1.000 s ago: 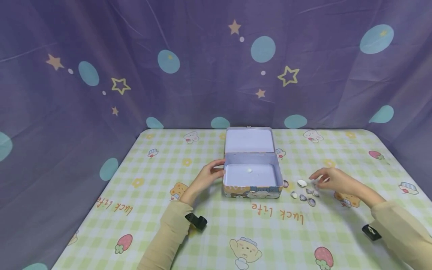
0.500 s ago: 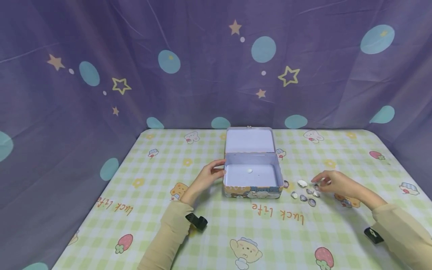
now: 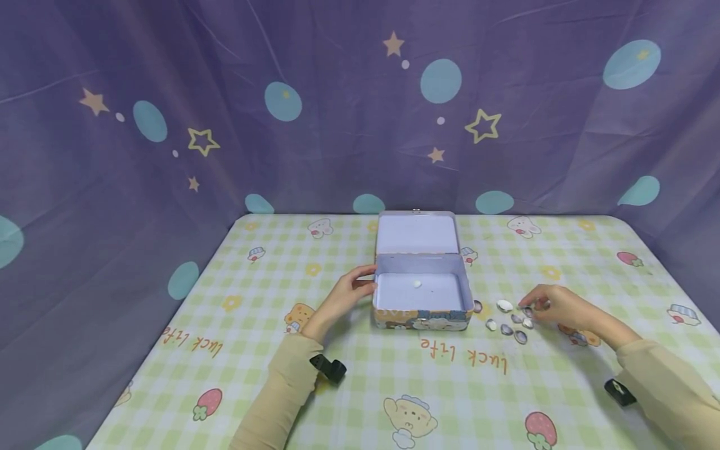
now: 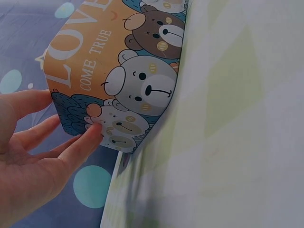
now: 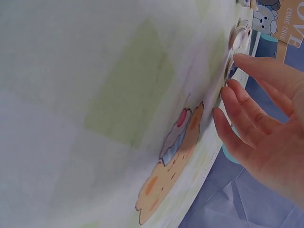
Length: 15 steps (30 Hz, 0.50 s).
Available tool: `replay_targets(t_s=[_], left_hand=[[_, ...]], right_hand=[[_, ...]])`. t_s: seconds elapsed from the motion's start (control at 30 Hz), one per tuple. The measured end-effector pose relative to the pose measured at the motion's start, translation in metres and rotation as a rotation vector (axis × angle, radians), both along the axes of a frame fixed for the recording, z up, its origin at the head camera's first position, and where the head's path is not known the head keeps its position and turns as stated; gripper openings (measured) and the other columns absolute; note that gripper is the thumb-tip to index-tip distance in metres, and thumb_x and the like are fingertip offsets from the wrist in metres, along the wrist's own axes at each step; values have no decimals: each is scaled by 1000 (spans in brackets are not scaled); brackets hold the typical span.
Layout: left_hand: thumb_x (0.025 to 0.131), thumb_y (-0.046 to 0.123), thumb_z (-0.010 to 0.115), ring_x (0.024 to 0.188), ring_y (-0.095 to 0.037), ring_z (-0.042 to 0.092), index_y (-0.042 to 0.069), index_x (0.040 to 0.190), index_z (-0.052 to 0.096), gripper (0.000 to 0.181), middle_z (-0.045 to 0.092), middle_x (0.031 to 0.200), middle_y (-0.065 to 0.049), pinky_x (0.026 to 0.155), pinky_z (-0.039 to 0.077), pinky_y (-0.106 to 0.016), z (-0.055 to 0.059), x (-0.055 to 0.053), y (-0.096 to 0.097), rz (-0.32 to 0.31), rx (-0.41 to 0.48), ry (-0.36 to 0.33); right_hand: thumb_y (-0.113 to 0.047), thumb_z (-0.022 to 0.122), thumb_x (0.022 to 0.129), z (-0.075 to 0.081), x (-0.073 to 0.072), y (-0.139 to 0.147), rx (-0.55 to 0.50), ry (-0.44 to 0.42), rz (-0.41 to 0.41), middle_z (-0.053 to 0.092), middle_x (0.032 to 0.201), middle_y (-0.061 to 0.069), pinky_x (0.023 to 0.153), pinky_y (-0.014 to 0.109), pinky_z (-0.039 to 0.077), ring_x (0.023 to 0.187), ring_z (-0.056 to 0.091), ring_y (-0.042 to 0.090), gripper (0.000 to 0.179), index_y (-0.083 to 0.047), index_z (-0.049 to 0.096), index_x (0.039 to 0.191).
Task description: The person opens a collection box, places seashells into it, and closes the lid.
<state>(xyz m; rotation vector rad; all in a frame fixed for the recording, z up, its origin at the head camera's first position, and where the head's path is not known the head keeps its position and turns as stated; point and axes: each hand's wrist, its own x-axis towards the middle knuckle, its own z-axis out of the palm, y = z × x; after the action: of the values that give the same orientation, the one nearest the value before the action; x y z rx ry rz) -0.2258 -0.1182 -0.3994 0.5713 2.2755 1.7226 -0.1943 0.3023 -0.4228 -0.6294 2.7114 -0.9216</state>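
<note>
A hinged tin box (image 3: pixel 422 322) with cartoon bears stands with its lid raised. One small white shell (image 3: pixel 417 284) lies inside. My left hand (image 3: pixel 344 300) rests its outstretched fingertips against the box's left side; in the left wrist view, the fingers (image 4: pixel 80 147) touch its printed wall. Right of the box, several seashells (image 3: pixel 504 306) are scattered on the cloth. My right hand (image 3: pixel 559 307) is down among them, thumb and forefinger pinching a dark-edged seashell (image 3: pixel 527 310) at table level. In the right wrist view, that shell is partly hidden between the fingertips.
A green-checked tablecloth (image 3: pixel 337 406) with cartoon prints covers the table. Behind it hangs a purple curtain (image 3: pixel 349 150) with stars and teal ovals. The box's raised lid (image 3: pixel 417 232) leans back toward the curtain.
The right hand has shifted slightly right and down onto a seashell that its fingers partly covered before. The left hand and the box stay where they were.
</note>
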Motion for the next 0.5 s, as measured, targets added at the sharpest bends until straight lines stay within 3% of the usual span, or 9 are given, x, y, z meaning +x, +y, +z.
replay_targets(t_s=[0.2,0.5], left_hand=[[88,-1,49,110,-41,47,-12,129,34,45,35,129,-32,91,45,-34,9,6,2,5,-11,3],[88,-1,49,111,-42,45,-12,128,35,44,35,129,-32,91,45,-35,8,6,2,5,-1,4]], right_hand=[[-2,66,73,-2,-2,-1,17,23,19,59,94,5,69,31,49,85,55,21,22,-7,66,94],[-5,68,73,-2,-2,-2,13,28,18,58,93,4,69,30,49,83,54,20,18,-9,67,91]])
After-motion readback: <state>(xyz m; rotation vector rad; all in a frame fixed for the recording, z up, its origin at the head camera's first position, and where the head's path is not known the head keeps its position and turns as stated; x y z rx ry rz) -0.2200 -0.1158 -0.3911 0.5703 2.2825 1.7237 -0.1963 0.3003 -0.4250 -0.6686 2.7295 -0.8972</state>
